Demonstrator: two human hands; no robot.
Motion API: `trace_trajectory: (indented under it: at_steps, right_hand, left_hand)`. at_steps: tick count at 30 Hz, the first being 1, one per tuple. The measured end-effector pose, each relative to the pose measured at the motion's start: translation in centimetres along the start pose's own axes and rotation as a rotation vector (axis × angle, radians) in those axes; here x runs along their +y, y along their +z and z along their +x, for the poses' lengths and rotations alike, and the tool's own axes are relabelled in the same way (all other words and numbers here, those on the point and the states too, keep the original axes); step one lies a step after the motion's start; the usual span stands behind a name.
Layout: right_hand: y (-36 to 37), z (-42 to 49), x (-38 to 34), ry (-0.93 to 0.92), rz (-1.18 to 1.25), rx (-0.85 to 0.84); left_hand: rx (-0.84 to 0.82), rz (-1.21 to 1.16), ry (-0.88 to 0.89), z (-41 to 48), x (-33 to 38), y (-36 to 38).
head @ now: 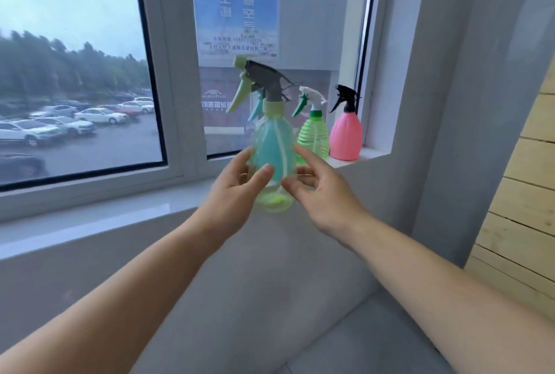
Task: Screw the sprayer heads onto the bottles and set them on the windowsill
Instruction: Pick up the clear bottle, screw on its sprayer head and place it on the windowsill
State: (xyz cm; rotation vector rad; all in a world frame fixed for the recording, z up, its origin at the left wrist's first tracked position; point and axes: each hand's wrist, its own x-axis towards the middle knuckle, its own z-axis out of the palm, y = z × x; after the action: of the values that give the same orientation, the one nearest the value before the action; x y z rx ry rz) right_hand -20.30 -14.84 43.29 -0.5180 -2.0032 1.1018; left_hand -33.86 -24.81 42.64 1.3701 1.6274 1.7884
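Note:
A clear pale-green bottle with a grey sprayer head and a light green trigger is upright in front of the windowsill. My left hand grips its lower body, thumb across the front. My right hand is at the bottle's right side with spread fingers, index and thumb tips at its wall. A blue bottle shows through it from behind, only its teal trigger plain to see. A green bottle with a white head and a pink bottle with a black head stand on the sill at the right.
The window frame and glass rise just behind the sill. A grey wall closes the sill's right end, with wooden panelling further right. Below is a grey cushioned surface.

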Motion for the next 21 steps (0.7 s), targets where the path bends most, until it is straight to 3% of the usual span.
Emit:
trace_trajectory:
  at_steps: [12, 21]
  right_hand:
    - [7.7, 6.8, -0.5, 0.028, -0.044, -0.010]
    - [8.4, 8.5, 0.3, 0.020, -0.070, -0.027]
  left_hand:
    - [0.245, 0.119, -0.075, 3.9, -0.9, -6.7]
    - [0.272, 0.099, -0.108, 5.4, -2.2, -7.6]
